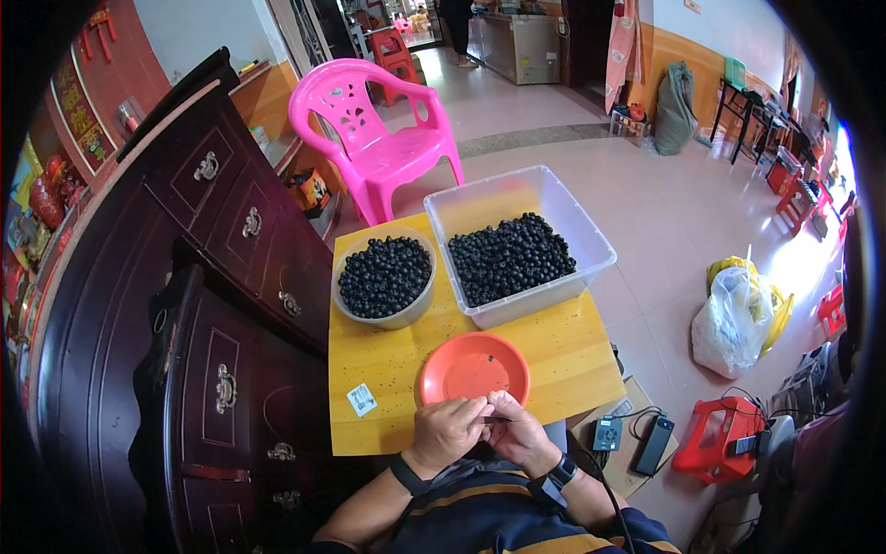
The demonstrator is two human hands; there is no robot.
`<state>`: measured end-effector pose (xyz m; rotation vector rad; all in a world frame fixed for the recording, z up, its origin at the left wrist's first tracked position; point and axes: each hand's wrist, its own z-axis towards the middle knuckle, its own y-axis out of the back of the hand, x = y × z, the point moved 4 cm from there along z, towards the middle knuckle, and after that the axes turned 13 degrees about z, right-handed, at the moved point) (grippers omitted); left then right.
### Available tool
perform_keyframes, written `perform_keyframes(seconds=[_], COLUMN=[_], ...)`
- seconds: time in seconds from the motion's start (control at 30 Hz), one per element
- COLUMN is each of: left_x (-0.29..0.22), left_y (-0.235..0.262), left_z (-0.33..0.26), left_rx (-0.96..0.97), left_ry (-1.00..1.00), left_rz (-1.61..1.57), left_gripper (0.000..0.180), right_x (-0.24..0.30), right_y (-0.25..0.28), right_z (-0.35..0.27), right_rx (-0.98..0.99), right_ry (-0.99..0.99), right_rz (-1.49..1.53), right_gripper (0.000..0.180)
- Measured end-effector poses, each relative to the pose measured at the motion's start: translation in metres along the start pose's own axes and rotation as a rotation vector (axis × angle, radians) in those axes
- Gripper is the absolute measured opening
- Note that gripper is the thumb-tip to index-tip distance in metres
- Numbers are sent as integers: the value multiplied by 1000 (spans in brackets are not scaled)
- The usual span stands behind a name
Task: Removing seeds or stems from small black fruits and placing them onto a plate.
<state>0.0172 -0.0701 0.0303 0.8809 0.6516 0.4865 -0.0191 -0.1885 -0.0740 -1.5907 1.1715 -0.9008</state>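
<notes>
— What are the hands doing at the near edge of that yellow wooden table?

— The left hand and the right hand are pressed close together, fingertips meeting. Between them sits a thin dark sliver, pinched at both ends. It's too small for me to tell what it is.

— And what lies around that pinch?

— Just beyond it, nearly touching the knuckles, an empty orange plastic plate. Farther out and to the left, a round grey bowl heaped with small dark round fruits. Beside that, farther out to the right, a clear plastic tub holding more of the same.

— Anything else close by?

— A small white tag lies flat on the table, left of the left hand. Both wrists carry dark bands. A pink plastic chair stands well beyond the tub.
</notes>
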Motion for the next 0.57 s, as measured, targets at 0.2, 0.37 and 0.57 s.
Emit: perform_keyframes(seconds=[0.2, 0.37, 0.57], left_x=[6, 1, 7], left_y=[-5, -3, -11], left_z=[0, 4, 3], left_rx=[-22, 28, 39], left_ry=[55, 91, 204], left_rz=[-151, -162, -251], left_gripper=[20, 22, 22], right_x=[1, 5, 7], right_y=[-11, -12, 1], right_z=[-4, -4, -3], right_rx=[-47, -57, -4], right_ry=[42, 57, 38], right_rz=[-97, -104, -27], right_gripper=[13, 12, 9])
